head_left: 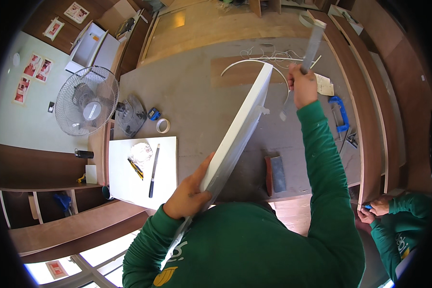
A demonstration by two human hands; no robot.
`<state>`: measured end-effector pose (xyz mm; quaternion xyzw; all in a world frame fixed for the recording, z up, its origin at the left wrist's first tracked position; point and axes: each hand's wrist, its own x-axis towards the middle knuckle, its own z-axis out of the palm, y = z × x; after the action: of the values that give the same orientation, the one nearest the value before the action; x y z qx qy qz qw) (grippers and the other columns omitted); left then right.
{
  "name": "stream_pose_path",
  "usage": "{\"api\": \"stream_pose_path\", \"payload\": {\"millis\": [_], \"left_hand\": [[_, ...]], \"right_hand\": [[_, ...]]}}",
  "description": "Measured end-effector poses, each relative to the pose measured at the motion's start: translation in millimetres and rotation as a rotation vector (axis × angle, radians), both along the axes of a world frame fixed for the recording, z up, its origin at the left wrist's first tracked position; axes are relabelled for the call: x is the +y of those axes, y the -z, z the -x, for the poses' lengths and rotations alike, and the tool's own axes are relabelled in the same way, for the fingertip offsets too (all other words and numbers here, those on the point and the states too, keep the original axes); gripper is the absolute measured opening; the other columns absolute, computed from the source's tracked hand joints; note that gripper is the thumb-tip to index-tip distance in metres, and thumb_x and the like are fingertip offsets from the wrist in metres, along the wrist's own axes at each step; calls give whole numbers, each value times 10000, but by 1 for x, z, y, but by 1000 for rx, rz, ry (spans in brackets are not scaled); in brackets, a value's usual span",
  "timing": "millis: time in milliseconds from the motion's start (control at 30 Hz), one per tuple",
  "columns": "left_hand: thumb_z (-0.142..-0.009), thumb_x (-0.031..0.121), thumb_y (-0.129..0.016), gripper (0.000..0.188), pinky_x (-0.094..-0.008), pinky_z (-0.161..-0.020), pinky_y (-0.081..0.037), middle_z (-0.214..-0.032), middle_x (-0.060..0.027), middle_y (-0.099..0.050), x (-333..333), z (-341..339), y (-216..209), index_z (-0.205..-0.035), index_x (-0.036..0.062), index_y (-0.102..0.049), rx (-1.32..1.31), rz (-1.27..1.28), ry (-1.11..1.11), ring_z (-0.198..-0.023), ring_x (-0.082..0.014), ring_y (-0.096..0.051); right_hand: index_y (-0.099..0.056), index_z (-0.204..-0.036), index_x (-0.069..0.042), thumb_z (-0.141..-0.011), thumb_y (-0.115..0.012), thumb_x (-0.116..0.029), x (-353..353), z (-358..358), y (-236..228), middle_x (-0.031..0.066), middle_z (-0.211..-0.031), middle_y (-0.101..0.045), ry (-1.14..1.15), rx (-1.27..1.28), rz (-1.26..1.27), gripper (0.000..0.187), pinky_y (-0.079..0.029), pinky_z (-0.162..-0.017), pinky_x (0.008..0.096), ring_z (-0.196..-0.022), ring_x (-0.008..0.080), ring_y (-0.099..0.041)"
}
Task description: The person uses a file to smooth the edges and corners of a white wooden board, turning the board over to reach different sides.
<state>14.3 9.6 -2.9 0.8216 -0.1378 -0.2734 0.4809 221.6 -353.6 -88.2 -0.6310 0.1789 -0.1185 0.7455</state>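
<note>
My left hand (189, 192) grips the lower end of a long white panel (237, 120), which stands tilted on its edge in front of my chest. Wrinkled clear film (233, 151) hangs along the panel's right side, with a loose tab near the top. Raised beyond it on the right, my right hand (303, 85) is closed on a pale greyish strip (312, 48). The strip points up and away, its far end bent into a loop; its exact kind cannot be made out. A thin white curved strip (247, 61) arcs behind the panel toward this hand.
On the grey worktable lie a tape roll (162, 126), blue tape measure (153, 114), blue-framed saw (340, 114) and sanding blocks (276, 174). A white board (144, 192) carries a cutter (136, 169) and file (154, 170). A fan (87, 101) stands left; a co-worker's hands (373, 210) work at right.
</note>
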Motion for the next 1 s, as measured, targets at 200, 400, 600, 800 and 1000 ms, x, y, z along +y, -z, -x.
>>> {"api": "stream_pose_path", "payload": {"millis": [200, 400, 600, 800, 1000], "left_hand": [[-752, 9, -552, 978, -370, -1047, -467, -1255, -298, -638, -2, 0, -2, -1655, 129, -199, 25, 8, -18, -1166, -368, -652], [-752, 7, -543, 966, -371, -1019, -487, -1267, -295, -634, -2, 0, -1, -1652, 127, -211, -3, 8, -16, -1151, -362, -657], [-762, -1, -536, 948, -361, -985, -505, -1254, -278, -640, -5, 1, -4, -1649, 120, -223, 51, 33, -46, -1097, -335, -673], [-787, -3, -542, 920, -346, -971, -509, -1307, -251, -623, 4, 7, 16, -1646, 100, -229, 30, 191, -39, -1119, -278, -655], [-771, -27, -527, 941, -331, -996, -492, -1386, -221, -589, -5, 1, 2, -1652, 114, -227, 47, 108, -37, -1172, -263, -623]], "right_hand": [[-658, -1381, -226, -847, -597, 67, 23, 41, -5, 50, -1412, -605, -119, -519, 1000, 613, -576, -837, 341, -1044, 261, -696], [-626, -1402, -194, -756, -583, 125, 30, 68, -21, 70, -1510, -554, -346, -612, 1154, 721, -575, -902, 373, -1137, 323, -667], [-631, -1380, -98, -656, -552, 165, 50, 102, -36, 119, -1493, -570, -530, -667, 1171, 774, -571, -849, 379, -962, 328, -672], [-616, -1381, -112, -740, -656, 53, 80, 145, -37, 43, -1493, -580, -651, -620, 1108, 663, -568, -809, 363, -865, 279, -658], [-600, -1327, -67, -870, -653, -67, 82, 152, -30, 81, -1323, -657, -911, -694, 674, 460, -550, -703, 353, -779, 229, -657]]}}
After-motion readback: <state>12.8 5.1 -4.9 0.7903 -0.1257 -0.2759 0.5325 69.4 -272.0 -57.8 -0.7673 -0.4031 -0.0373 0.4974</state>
